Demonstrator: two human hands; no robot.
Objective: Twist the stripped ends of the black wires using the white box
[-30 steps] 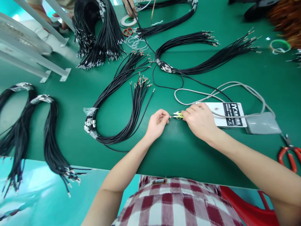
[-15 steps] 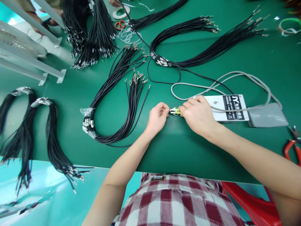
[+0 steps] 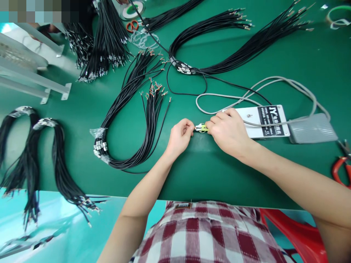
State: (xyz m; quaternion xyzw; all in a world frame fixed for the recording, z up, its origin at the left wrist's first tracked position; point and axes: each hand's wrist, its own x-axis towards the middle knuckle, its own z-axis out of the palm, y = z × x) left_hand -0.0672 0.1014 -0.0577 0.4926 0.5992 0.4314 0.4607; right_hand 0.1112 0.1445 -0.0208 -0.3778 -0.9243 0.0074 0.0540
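My left hand is pinched closed at the left tip of a small yellow-green and white piece; a bit of copper-coloured wire shows at the fingertips. From the right, my right hand grips the yellow-green end of that piece, its fingers closed. Just beyond the right hand lies a white box with a black label. Left of my hands, a curved bundle of black cables with bared copper ends rests on the green table.
A grey pedal with a looped grey cord sits at the right, near red-handled pliers. More black cable bundles lie at the back and left. Orange scissors and tape rolls are at the back.
The whole view has shifted slightly, so most table items appear a little further left and higher. Both hands keep the same hold on the small piece.
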